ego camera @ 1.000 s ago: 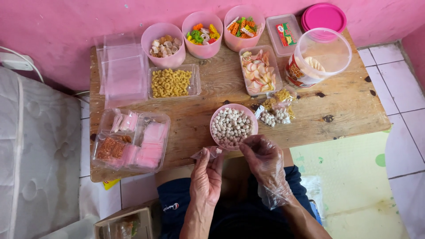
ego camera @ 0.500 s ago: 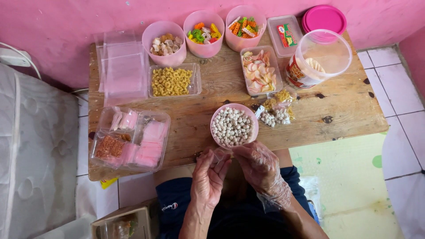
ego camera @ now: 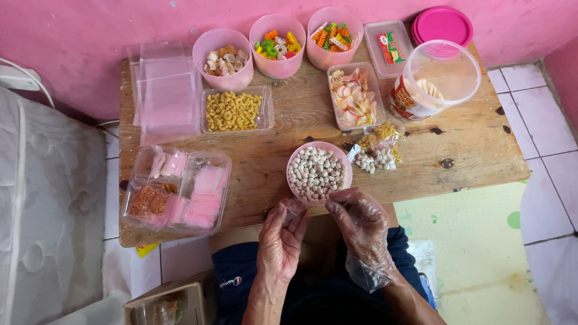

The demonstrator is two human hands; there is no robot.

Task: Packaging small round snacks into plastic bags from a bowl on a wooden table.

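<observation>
Hands at table edge, below pink plastic bowl of pale round pellets (ego camera: 317,173).
Bare left hand (ego camera: 280,241) and plastic-gloved right hand (ego camera: 360,224) pinch a small clear plastic bag (ego camera: 296,207) between fingertips.

Worn wooden surface (ego camera: 289,156) against a pink wall, pink cups of snacks (ego camera: 277,45) along the back, clear tray of yellow macaroni (ego camera: 232,111), stack of clear bags (ego camera: 165,90), pink bowl of pale round pellets (ego camera: 318,173) near the front edge, big clear jar (ego camera: 436,81)

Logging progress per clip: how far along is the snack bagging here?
Done: a few filled packets lie beside the pink bowl of pale round snacks. In hand: left hand and gloved right hand work a small clear bag. Left: a stack of empty bags.
</observation>
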